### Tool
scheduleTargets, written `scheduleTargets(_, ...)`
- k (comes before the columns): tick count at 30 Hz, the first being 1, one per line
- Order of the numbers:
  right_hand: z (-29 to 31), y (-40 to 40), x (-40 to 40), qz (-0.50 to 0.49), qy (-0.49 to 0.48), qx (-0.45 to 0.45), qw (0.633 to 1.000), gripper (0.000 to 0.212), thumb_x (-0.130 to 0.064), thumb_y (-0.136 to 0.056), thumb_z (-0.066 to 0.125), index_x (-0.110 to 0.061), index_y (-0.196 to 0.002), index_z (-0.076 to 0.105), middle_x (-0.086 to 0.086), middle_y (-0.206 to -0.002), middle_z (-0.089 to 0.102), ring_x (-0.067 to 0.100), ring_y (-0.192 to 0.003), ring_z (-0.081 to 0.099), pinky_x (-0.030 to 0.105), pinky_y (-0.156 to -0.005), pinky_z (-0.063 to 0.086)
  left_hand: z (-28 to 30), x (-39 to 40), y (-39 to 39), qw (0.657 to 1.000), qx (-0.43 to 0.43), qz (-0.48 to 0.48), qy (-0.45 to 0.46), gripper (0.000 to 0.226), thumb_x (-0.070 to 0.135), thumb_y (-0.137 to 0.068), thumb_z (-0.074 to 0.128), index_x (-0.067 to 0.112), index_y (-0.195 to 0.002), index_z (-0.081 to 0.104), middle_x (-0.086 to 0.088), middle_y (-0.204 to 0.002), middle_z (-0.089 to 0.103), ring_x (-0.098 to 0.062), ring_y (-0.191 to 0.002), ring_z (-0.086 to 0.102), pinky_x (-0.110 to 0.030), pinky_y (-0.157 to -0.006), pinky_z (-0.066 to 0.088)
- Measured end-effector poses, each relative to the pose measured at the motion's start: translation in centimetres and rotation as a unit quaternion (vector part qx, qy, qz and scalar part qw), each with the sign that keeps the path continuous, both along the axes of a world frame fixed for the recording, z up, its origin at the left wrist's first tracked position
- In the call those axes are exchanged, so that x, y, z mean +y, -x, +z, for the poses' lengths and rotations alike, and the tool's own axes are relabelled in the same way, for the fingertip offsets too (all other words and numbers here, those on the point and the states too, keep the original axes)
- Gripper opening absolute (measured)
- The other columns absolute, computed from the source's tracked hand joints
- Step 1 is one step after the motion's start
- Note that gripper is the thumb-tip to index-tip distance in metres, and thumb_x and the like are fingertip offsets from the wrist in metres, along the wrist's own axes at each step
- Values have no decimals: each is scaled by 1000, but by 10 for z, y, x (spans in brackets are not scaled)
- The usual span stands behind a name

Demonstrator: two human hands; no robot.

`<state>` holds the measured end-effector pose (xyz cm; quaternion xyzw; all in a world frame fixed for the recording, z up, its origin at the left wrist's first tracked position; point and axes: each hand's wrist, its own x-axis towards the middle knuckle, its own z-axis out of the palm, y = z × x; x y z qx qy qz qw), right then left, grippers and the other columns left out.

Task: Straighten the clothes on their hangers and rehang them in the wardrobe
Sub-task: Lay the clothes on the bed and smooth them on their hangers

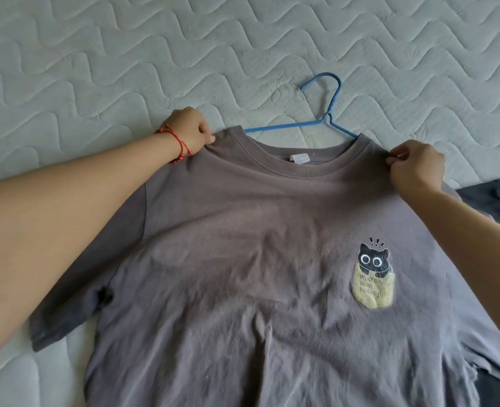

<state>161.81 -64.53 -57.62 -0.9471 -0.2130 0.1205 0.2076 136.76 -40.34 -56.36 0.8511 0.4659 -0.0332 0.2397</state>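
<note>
A grey T-shirt (243,245) lies flat on a quilted mattress (96,69), a blue hanger (325,118) poking from its collar; the left hand (187,133) and right hand (416,167) each pinch a shoulder seam, and a dark garment (498,201) lies beside the shirt's right-hand sleeve

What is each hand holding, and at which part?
Both hold the grey T-shirt: left hand pinches its left shoulder, right hand its right shoulder, beside the collar.
</note>
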Motion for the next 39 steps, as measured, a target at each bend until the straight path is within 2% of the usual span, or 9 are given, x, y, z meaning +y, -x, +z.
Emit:
scheduleTargets(5,2,-4,1,-60,-37,16,997,21,-8,-86,57,-8,-104,67,19,-109,66,31,-106,58,29,-83,42,11,1,-27,988,4,2,-153,18,13,-88,53,7,-97,68,-18,-119,57,-35,-115,49,-40,-94,35)
scheduleTargets(8,3,-1,1,-66,-31,-13,997,23,-13,-88,53,-10,-107,65,18,-115,64,33,-112,54,34,-92,40,9,-15,-39,984,-13,28,-175,23,18,-88,51,15,-110,58,-13,-128,49,-32,-123,41,-41,-100,29)
scheduleTargets(13,7,69,-16,69,-78,-105,989,40,-26,-87,45,-16,-124,55,10,-132,52,29,-127,40,39,-103,25,-11,-125,-21,988,-66,-44,-131,53,41,-88,46,19,-136,42,-5,-149,37,-28,-140,29,-53,-112,15)
scheduleTargets(16,-13,142,-47,163,-68,-81,981,51,-38,-86,40,-17,-131,50,7,-144,44,28,-137,34,38,-109,17,-32,-206,16,985,-17,-101,-140,57,45,-85,37,20,-136,44,-5,-147,41,-31,-136,37,-64,-105,25)
scheduleTargets(19,-36,182,-92,204,36,-98,973,57,-45,-89,34,-21,-140,40,5,-151,34,24,-141,26,38,-113,9,-51,-249,63,978,73,-126,-147,61,50,-85,34,24,-140,36,-4,-150,36,-25,-139,32,-58,-109,27)
scheduleTargets(27,-26,201,-209,37,136,-103,985,60,-42,-89,29,-13,-141,37,13,-152,27,28,-141,17,46,-114,8,-43,-283,171,978,143,-53,-141,67,55,-92,8,15,-143,28,-17,-151,30,-31,-139,25,-55,-108,19)
scheduleTargets(30,-18,263,-208,147,91,-101,980,55,-45,-93,27,-18,-141,34,7,-151,28,20,-146,4,41,-116,1,-37,-321,183,982,108,-64,-140,64,51,-94,10,15,-142,30,-13,-152,27,-27,-144,12,-51,-112,12)
scheduleTargets(34,-32,334,-234,330,93,-73,937,51,-44,-91,34,-26,-139,39,-1,-152,27,12,-146,0,38,-116,6,-46,-381,215,970,98,-196,-105,57,48,-95,8,25,-144,24,4,-159,-3,-20,-142,11,-48,-114,8)
scheduleTargets(39,-31,306,-331,181,130,-44,974,57,-52,-94,11,-32,-148,11,-11,-158,0,8,-146,-2,37,-116,7,-41,-383,309,976,133,-116,-130,58,53,-93,6,32,-147,2,7,-158,-6,-11,-146,-4,-40,-117,2)
